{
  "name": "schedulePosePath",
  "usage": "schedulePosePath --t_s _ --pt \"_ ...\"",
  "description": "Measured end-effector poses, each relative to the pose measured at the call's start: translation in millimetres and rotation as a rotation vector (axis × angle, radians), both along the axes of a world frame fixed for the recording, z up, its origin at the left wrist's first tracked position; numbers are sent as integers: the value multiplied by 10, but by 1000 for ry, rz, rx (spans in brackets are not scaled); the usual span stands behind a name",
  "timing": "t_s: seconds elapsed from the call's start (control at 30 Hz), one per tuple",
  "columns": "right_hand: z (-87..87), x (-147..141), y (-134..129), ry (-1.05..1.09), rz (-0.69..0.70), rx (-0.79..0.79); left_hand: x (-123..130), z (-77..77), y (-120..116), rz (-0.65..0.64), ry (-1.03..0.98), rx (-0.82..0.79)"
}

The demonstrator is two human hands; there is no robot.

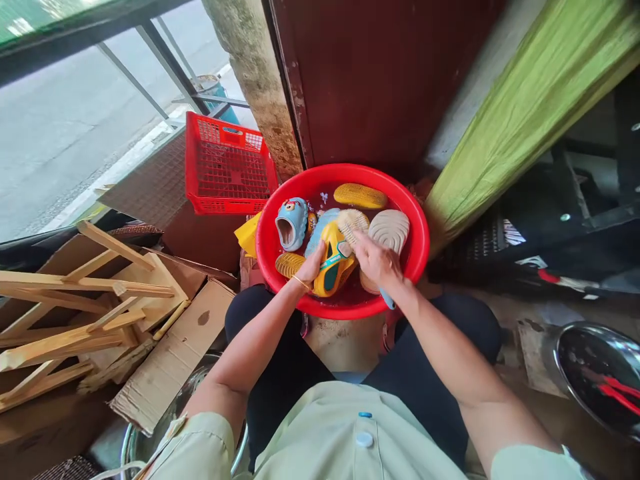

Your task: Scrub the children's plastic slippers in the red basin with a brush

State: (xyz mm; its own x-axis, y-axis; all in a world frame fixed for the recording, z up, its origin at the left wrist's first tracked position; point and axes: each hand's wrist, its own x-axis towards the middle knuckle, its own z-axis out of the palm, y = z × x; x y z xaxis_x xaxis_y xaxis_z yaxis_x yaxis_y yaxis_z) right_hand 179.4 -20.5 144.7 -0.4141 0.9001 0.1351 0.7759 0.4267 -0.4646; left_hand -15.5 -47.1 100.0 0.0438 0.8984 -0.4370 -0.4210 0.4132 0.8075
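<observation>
A red basin [345, 309] of dark water stands between my knees, with several shoes in it. My left hand [312, 265] is closed on the side of a yellow clog [327, 277] with a green strap. Over the same clog, my right hand [379, 260] grips a scrub brush [388, 299] by its blue handle, its pale bristles at the clog's far end. A light blue clog [299, 220] lies at the basin's left. Beside my right hand is a beige-soled shoe [389, 230]. A yellow shoe [361, 195] floats sole up at the far side.
Behind the basin's left stands a red plastic crate [231, 205]. Wooden stools [125, 287] and cardboard [173, 347] pile up at the left. A dark red door [390, 80] and a green curtain [510, 140] stand beyond. A metal bowl [590, 373] sits at the right.
</observation>
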Motion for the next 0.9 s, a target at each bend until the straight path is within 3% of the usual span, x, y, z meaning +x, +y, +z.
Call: schedulePosePath --t_s 0.1,0.17,0.4,0.47,0.63,0.73,0.83,0.9 --pt "32 67 149 95 -112 -72 56 40 -24 29 -119 -75" --pt "45 65 111 168 -109 -113 56 70 18 99 -145 -57" --pt "16 -95 -435 183 91 -221 -83 39 273 340 -41 134" --pt "6 -70 -449 181 114 -209 -76 38 269 336 -39 142" --pt "-31 -20 -106 211 -72 -198 37 125 119 121 -103 9" --pt "-73 -67 25 288 -112 -186 48 180 62 56 -135 -41" --pt "-86 -78 2 283 -105 -220 -20 175 93 110 -111 -12" --pt "-55 1 -8 240 -86 -233 -97 139 156 240 -58 51"
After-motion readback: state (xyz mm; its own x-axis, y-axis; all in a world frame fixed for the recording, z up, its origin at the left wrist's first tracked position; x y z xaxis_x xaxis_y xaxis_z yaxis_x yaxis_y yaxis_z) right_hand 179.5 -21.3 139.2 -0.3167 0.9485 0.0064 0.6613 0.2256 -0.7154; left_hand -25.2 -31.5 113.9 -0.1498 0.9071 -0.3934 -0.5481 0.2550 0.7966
